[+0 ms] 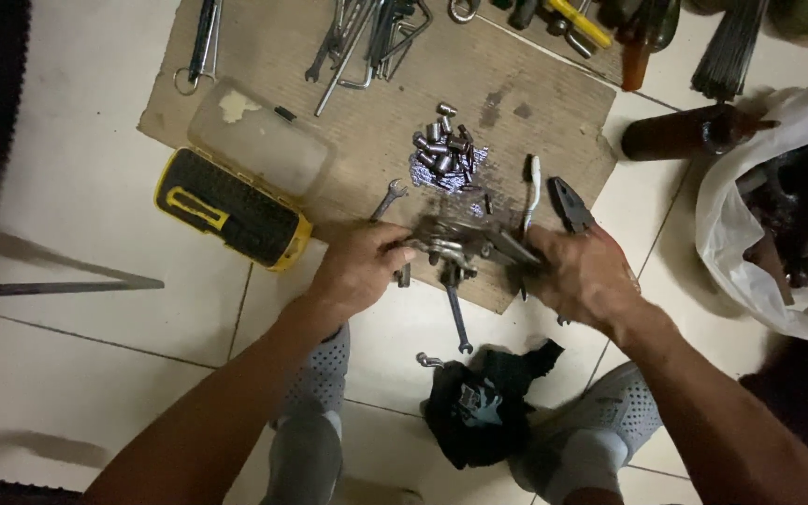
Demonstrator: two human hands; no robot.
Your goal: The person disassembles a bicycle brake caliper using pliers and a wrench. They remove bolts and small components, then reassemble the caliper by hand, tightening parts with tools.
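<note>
Two hands meet over the near edge of a cardboard sheet (554, 103) lying on the tiled floor (86, 187), seen from the head camera. The left hand (359, 271) has its fingers closed on one end of a greasy metal part (451, 252), and the right hand (580, 276) grips the other end, so the part spans the gap between them just above the cardboard. It looks stiff, fairly heavy and slick with oil, best gripped at its ends. A small wrench (457, 318) hangs from beneath it. A pile of small metal cylinders (446, 148) lies near the sheet's middle, pliers (569, 204) by the right hand, a yellow-and-black case (233, 208) at the left edge.
</note>
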